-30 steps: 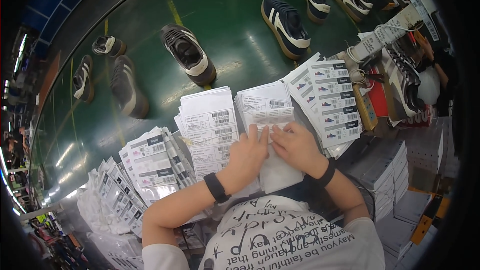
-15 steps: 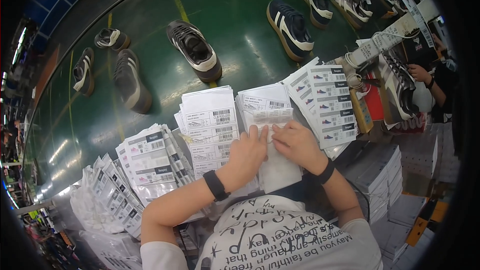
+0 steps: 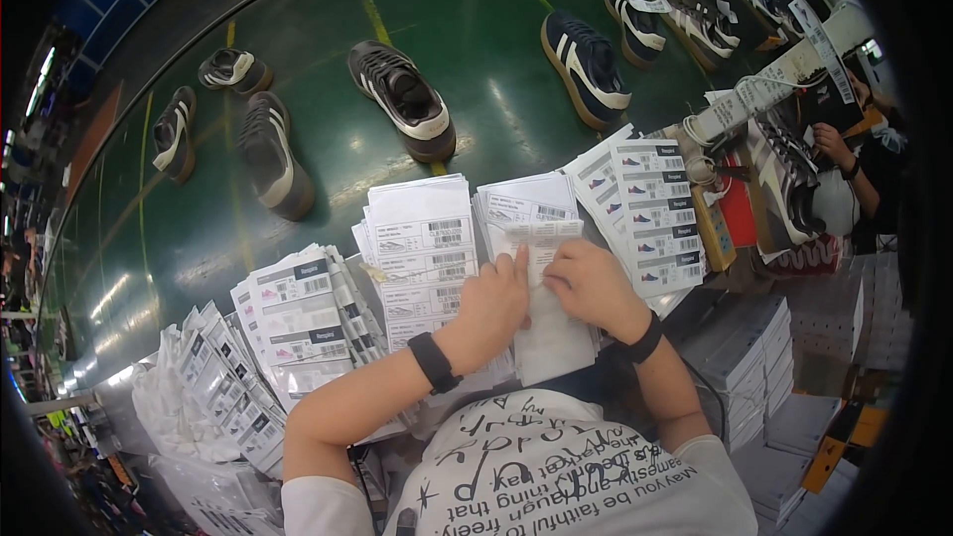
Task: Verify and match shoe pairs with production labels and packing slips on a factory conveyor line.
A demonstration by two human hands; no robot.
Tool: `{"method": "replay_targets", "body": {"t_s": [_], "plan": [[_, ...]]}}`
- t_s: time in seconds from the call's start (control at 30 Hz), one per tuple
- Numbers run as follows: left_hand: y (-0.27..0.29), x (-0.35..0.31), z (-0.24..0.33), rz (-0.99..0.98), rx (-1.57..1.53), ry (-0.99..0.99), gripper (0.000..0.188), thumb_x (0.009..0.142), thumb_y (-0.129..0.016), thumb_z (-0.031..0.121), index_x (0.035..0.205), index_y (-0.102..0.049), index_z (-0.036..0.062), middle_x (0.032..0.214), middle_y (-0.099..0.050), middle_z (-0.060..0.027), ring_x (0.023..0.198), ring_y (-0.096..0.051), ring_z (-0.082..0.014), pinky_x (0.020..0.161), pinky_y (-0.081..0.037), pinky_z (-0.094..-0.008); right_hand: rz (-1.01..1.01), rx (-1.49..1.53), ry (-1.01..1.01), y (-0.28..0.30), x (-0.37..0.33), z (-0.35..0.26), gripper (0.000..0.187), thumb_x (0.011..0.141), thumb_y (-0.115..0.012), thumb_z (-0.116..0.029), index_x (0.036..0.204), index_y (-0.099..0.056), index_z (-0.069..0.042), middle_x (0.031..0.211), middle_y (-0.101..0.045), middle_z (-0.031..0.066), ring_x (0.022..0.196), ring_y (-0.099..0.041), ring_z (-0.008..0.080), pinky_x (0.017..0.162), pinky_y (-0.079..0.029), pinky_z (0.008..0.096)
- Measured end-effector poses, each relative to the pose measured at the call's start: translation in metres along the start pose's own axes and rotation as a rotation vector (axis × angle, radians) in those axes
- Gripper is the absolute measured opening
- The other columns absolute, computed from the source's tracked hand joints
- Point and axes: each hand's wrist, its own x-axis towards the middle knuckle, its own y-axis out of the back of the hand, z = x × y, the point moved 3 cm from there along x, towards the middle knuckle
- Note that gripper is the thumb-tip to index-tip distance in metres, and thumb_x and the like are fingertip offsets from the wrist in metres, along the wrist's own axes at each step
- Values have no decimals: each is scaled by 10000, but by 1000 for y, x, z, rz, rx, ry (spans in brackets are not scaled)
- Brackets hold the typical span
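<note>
A pale, thin label sheet (image 3: 556, 352) lies over a stack of printed label sheets (image 3: 536, 191) in front of me. My left hand (image 3: 493, 296) presses on its left side, the index finger reaching up toward the printed strip at the top, the other fingers bent. From the right, my right hand (image 3: 596, 288) pinches at the same sheet with thumb and fingertips drawn together. The hands are close together but apart. What lies under the fingertips is hidden. Left of these sheets is another stack of barcode labels (image 3: 422, 208).
Colour-picture labels (image 3: 650, 208) fan out on the right, with more bagged label stacks (image 3: 298, 308) on the left. Beyond, single shoes (image 3: 407, 104) stand on the green belt (image 3: 476, 60). White boxes (image 3: 745, 337) are piled at the right, where another person's hand (image 3: 832, 142) shows.
The view has shifted slightly, so the shoes and labels appear a little farther right or lower. My right fingers have drawn in closer; my left hand stays on the sheet.
</note>
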Motion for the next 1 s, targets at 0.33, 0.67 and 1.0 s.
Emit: {"method": "replay_targets", "body": {"t_s": [0.33, 0.67, 1.0], "plan": [[-2, -3, -3, 20, -38, -3, 1046, 674, -802, 470, 1449, -375, -86, 946, -496, -99, 824, -563, -198, 536, -498, -285, -88, 106, -24, 7, 10, -4, 86, 790, -684, -99, 827, -651, -29, 845, -600, 108, 792, -617, 317, 708, -510, 415], [18, -5, -8, -62, -119, -15, 1031, 692, -794, 457, 1452, -364, -91, 953, -499, -106, 836, -571, -212, 566, -499, -289, -4, 168, -126, 3, 17, 11, 92, 840, -647, -30, 926, -622, -11, 852, -588, 94, 762, -616, 260, 687, -506, 347], [145, -72, -241, 595, -586, 507, 717, 803, -801, 225, 1422, -494, 35, 1085, -655, -97, 943, -636, -186, 767, -521, -311, 103, 854, -447, 57, -16, 38, 44, 907, -626, 13, 948, -640, 20, 909, -628, 30, 766, -569, 90, 723, -457, 226]]}}
